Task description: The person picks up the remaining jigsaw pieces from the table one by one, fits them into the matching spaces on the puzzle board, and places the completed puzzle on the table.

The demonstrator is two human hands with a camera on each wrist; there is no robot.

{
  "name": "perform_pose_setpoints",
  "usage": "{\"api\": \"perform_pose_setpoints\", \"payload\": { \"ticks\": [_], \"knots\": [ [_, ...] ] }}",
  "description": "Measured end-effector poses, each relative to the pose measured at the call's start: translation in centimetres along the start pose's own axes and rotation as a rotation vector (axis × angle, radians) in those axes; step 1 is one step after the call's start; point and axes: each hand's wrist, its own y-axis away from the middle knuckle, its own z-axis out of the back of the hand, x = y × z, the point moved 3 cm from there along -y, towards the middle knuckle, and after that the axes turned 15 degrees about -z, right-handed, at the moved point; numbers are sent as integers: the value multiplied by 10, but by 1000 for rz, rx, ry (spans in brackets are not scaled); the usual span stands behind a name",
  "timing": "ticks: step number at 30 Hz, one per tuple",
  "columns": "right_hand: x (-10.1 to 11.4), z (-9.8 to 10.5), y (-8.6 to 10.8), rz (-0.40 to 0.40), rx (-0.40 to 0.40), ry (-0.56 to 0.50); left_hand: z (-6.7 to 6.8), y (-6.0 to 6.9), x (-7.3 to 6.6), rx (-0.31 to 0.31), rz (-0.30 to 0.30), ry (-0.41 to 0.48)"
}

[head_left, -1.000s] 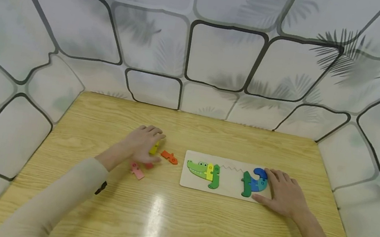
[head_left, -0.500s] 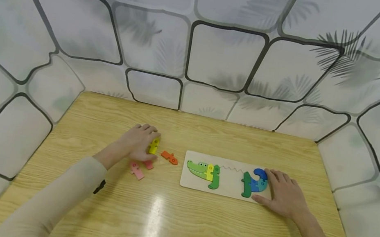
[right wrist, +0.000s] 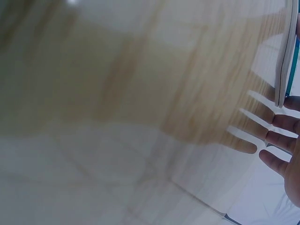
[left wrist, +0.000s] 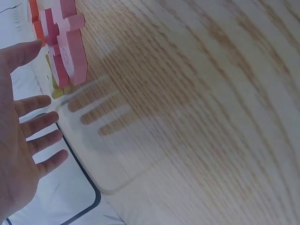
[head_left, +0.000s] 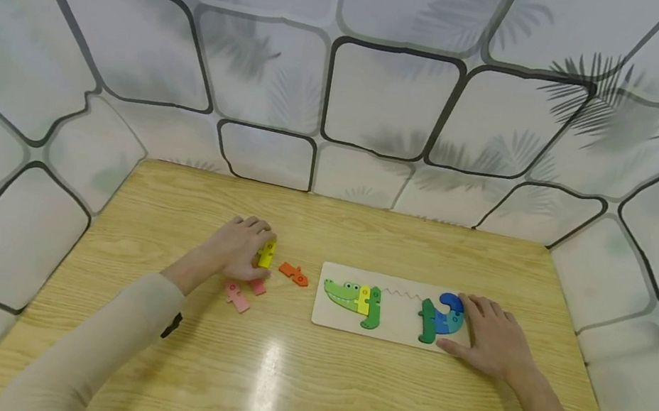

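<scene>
My left hand [head_left: 237, 247] hovers or rests at a yellow puzzle piece [head_left: 266, 254], its fingers spread; contact is hard to tell. In the left wrist view those fingers [left wrist: 40, 125] look loosely extended and pinch nothing. Close by lie an orange piece [head_left: 293, 273], a pink piece [head_left: 236, 297] and a darker pink piece [head_left: 257, 286]. At the right end of a pale wooden puzzle board [head_left: 394, 327], my right hand [head_left: 496, 336] rests with straight fingers. The board bears a green crocodile head [head_left: 343, 295], a yellow piece, green legs [head_left: 374, 309] and a blue tail [head_left: 449, 319].
The wood-grain table [head_left: 302, 381] runs to patterned wall panels [head_left: 360, 174] at the back and both sides. Between the green legs, the board shows bare wood with a zigzag line.
My left hand has drawn slightly left, so more of the yellow and darker pink pieces shows. The yellow piece shifts very little. My right hand and the board stay put.
</scene>
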Motion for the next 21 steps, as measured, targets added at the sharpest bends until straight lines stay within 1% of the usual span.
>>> {"api": "perform_pose_setpoints", "payload": {
  "ticks": [9, 14, 21],
  "knots": [
    [1, 1, 0, -2, 3, 4, 0, 0, -1, -7, -9, -9],
    [-2, -3, -1, -3, 2, 11, 1, 0, -1, -7, 0, -3],
    [-4, -5, -2, -1, -2, 14, -3, 1, 3, 0, 17, -4]
  ]
}}
